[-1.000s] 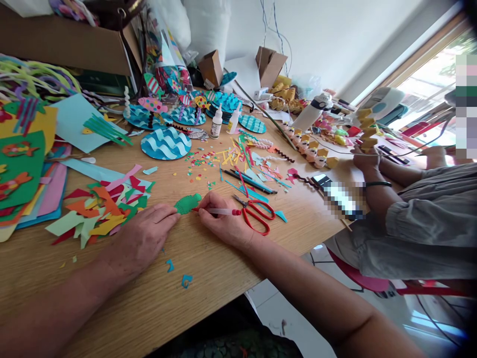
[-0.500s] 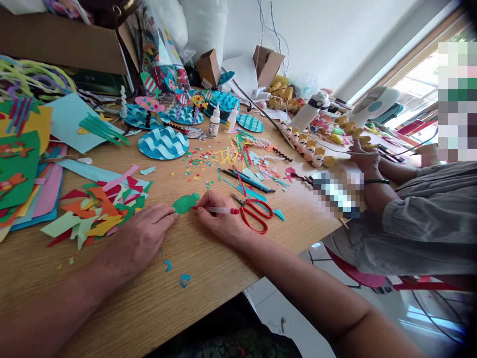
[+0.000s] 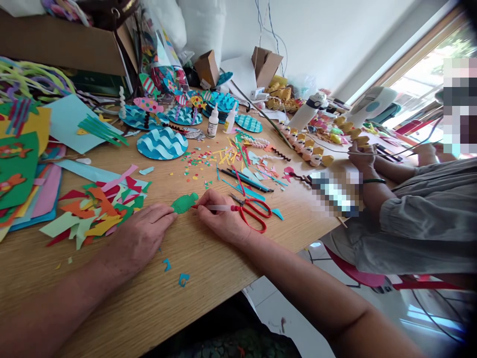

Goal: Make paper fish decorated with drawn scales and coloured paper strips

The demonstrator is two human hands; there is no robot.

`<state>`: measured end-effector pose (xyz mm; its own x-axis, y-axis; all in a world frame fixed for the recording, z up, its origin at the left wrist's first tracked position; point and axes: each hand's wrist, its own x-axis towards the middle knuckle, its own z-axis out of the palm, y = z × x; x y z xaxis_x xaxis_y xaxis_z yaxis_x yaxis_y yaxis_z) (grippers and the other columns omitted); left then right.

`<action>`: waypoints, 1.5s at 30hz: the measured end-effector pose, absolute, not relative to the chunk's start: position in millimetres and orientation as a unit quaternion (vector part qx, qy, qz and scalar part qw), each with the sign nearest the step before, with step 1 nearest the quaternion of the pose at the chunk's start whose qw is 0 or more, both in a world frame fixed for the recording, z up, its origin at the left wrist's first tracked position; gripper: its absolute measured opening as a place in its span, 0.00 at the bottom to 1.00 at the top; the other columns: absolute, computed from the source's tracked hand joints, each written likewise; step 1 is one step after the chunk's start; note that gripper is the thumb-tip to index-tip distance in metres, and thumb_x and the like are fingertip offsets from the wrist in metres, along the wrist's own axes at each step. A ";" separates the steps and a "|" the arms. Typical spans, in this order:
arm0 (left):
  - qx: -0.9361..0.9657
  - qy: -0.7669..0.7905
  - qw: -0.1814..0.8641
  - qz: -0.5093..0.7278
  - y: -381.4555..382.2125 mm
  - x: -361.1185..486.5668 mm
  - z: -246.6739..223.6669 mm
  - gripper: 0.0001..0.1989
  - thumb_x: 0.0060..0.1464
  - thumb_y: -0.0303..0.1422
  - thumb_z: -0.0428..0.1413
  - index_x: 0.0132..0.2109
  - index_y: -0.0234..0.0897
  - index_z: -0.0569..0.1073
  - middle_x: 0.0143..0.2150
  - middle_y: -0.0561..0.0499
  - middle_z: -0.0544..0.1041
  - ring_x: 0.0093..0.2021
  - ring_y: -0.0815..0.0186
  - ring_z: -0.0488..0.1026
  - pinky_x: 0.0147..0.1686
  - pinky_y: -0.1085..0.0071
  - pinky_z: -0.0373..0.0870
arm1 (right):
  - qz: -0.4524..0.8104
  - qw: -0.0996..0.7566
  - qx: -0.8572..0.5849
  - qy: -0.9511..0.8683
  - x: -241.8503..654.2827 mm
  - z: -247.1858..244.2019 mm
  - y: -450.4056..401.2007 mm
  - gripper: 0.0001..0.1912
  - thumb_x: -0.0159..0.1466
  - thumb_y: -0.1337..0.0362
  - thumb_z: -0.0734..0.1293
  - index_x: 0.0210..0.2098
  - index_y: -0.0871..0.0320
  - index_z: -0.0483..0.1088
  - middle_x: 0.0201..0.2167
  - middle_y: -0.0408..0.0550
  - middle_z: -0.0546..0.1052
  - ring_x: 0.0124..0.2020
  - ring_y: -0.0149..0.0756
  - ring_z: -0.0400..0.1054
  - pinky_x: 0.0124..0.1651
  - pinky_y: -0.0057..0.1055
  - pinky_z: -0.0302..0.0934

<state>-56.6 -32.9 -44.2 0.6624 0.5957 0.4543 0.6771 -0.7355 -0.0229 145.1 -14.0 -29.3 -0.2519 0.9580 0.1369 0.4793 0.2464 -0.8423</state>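
Observation:
A small green paper cut-out [image 3: 184, 203] with a rounded knob at one end lies flat on the table. The fingertips of my left hand [image 3: 147, 228], held together, pin its left edge down; the thumb is hidden. My right hand [image 3: 223, 219] grips a red pen [image 3: 223, 208] with a translucent barrel, its red tip at the cut-out's right edge. Red-handled scissors [image 3: 255, 211] lie partly spread just beyond that hand. Two blue paper scraps, one of them this curled piece [image 3: 184, 279], rest nearer to me.
Colourful paper scraps [image 3: 100, 211] are heaped on the left beside stacked coloured sheets [image 3: 44, 194]. A blue wave-patterned disc [image 3: 163, 143], glue bottles [image 3: 212, 122] and dark pens [image 3: 246, 179] lie farther back. On the right sits another person in a grey sleeve [image 3: 421, 214], hands at yellow pieces.
The view has shifted very slightly. Both hands, the pen and the green cut-out keep nearly the same positions relative to each other.

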 end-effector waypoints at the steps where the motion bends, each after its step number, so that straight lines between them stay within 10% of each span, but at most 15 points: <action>1: -0.907 -0.350 0.096 -0.214 -33.0 -56.4 -44.1 0.19 0.59 0.27 0.39 0.42 0.27 0.75 0.41 0.40 0.76 0.42 0.58 0.73 0.40 0.63 0.72 | 0.348 0.344 -0.506 -0.710 145.2 -29.3 -13.8 0.03 0.54 0.71 0.60 0.25 0.58 0.62 0.18 0.36 0.63 0.20 0.24 0.56 0.25 0.22 0.51; 45: -0.902 -0.381 0.053 -0.196 -32.6 -58.0 -43.3 0.20 0.57 0.28 0.38 0.42 0.33 0.74 0.43 0.42 0.76 0.43 0.59 0.73 0.41 0.63 0.72 | 0.332 0.345 -0.516 -0.710 146.2 -28.2 -12.4 0.03 0.53 0.71 0.60 0.25 0.58 0.62 0.19 0.37 0.65 0.21 0.24 0.56 0.26 0.22 0.51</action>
